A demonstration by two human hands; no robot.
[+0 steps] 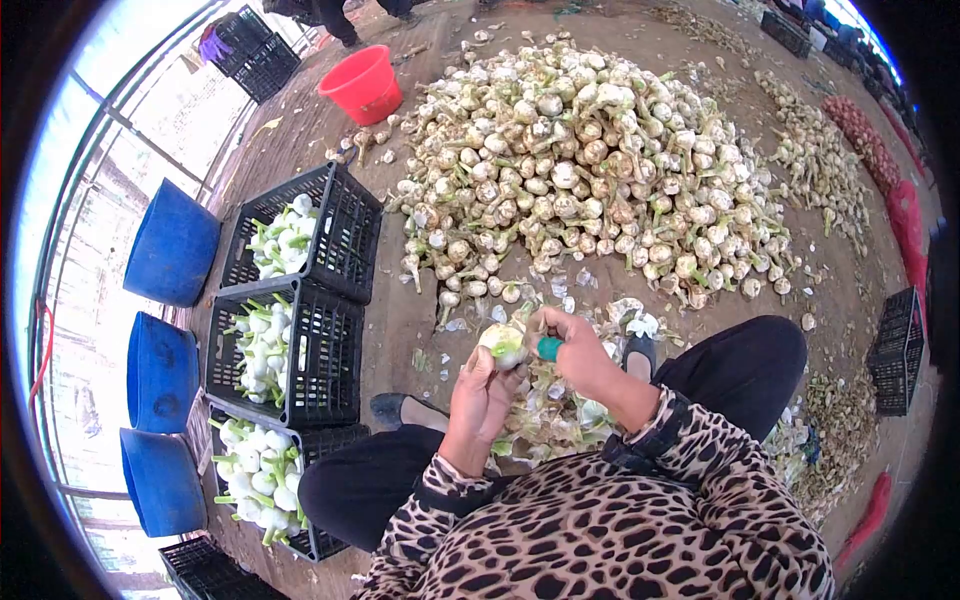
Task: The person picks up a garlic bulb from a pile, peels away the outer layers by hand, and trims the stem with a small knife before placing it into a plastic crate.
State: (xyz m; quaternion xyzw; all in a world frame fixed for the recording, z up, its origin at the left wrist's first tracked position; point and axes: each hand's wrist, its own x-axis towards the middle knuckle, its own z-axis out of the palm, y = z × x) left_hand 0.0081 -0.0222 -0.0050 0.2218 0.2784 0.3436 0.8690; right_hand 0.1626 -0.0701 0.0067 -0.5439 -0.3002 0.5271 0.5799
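Observation:
My left hand (482,398) is closed around a whitish bulb (504,343) with a green patch, above the peelings between my legs. Against the bulb's right side, my right hand (578,352) has its fingers curled, with a green thing (549,348) at the fingers, perhaps a wrap or a tool handle. What the right fingers grip is too small to make out. Beyond both hands lies a large heap of unpeeled bulbs (590,150) with stalks. Loose peelings (550,415) cover the ground below my hands.
Three black crates (340,235) of white bulbs stand at the left, beside blue tubs (165,375). A red bucket (365,85) is at the upper left. Another black crate (897,352) stands at the right. Someone's legs (337,18) show at the top.

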